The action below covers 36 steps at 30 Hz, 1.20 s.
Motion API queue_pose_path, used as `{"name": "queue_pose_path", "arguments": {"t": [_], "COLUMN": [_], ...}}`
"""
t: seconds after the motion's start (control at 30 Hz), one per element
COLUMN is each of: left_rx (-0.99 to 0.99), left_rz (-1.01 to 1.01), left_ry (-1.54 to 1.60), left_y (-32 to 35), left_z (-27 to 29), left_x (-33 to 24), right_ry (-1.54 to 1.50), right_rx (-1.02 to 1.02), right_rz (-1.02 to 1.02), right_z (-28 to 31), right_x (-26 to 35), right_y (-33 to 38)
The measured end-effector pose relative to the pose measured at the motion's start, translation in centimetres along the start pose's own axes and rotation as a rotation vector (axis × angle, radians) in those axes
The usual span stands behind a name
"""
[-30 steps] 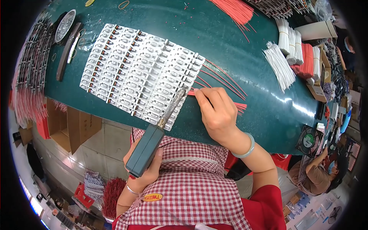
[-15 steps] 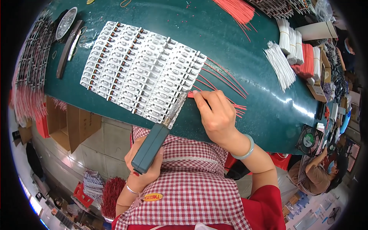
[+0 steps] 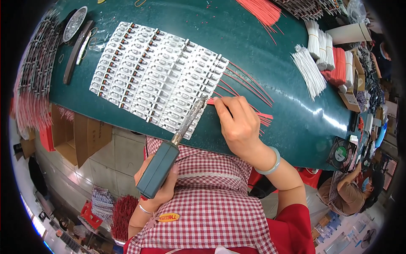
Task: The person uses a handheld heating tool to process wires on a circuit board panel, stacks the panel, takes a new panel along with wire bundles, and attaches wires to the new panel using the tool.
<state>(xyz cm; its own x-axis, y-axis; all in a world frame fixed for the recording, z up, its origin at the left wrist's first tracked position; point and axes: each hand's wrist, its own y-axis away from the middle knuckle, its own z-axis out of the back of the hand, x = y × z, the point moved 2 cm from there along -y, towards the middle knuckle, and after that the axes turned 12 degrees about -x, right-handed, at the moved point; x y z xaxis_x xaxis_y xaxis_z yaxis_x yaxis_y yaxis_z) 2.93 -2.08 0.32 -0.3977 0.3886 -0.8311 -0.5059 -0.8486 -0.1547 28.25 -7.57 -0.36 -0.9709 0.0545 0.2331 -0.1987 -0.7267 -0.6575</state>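
My left hand is wrapped round the dark green handle of a soldering iron. The iron's worn metal shaft slants up and right over the lower right corner of a panel of white rectangular parts, and its tip is close to the panel's right edge. Beside that tip, my right hand pinches a small bundle of red wires. Their loose ends fan out to the right beyond the fingers. Several more red wires stick out from the panel's right edge above my hand. Contact between tip and panel cannot be made out.
Red wires lie at the table's far side; white wire bundles are at right. A metal dish and a dark bar sit at left, near stacked wired parts. A small fan stands at the right edge.
The iron's handle has swung a little to the left and down with my left hand, and its tip is slightly higher along the panel's edge. My right hand has shifted slightly upward, still pinching the wires.
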Motion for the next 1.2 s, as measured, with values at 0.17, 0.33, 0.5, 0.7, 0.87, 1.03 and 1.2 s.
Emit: {"name": "queue_pose_path", "arguments": {"t": [0.17,0.33,0.5,0.7,0.87,1.03,1.2], "left_rx": [-0.019,0.065,0.086,0.071,0.049,0.017,0.007], "left_rz": [-0.005,0.104,0.059,0.006,-0.003,0.079,0.005], "left_ry": [0.007,-0.015,0.003,-0.01,0.01,0.049,0.007], "left_y": [0.4,1.4,1.0,-0.2,-0.4,1.1,1.1], "left_z": [0.1,0.4,0.2,-0.1,-0.1,0.1,0.8], "left_x": [0.4,1.1,0.6,-0.4,-0.6,1.0,0.5], "right_ry": [-0.089,-0.084,-0.072,-0.055,-0.034,-0.026,-0.012], "right_rx": [-0.085,-0.048,-0.042,-0.028,-0.026,-0.027,-0.026], "right_rz": [-0.029,-0.038,-0.026,-0.023,-0.01,-0.008,-0.012], "right_z": [0.3,0.5,0.5,0.5,0.4,0.4,0.4], "right_x": [0.5,0.9,1.0,1.2,1.2,1.3,1.4], "right_y": [0.5,0.4,0.4,0.3,0.4,0.3,0.3]}}
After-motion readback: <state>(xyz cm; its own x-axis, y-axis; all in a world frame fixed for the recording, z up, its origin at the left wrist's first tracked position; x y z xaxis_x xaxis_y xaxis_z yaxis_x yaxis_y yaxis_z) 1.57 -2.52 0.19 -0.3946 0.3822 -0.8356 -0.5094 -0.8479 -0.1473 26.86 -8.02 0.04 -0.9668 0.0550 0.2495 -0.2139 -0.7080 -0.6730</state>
